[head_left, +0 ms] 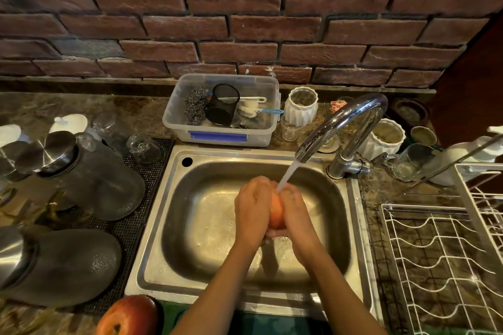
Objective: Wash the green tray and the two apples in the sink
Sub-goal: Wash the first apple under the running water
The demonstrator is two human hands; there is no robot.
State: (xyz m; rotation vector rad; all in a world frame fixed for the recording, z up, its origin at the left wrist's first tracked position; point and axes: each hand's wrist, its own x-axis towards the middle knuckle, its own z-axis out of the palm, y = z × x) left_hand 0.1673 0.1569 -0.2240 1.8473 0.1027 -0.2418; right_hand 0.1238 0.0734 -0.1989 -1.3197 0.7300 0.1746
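Here, in the lower middle of the frame, both hands cup one apple [276, 212] over the sink [174, 215] basin, under the stream from the faucet [351, 117]. The left hand [251, 208] wraps its fingers around the apple's left side; the right hand [295, 212] curls around the right side, so each grip is closed on the fruit, pressing it between the palms. The second apple [128, 317] lies at the bottom edge, left of centre, on what appears to be the green tray [170, 315], just in front of the sink rim.

The likely trouble is slipping: wet skin on a smooth, wet apple could let it squirt out and drop into the basin, bruising it. The stream lands near the knuckles, so water may splash over the rim onto the tabletop [141, 111]. The second apple sits close to the front edge and to the left forearm, and a careless elbow could roll it off.
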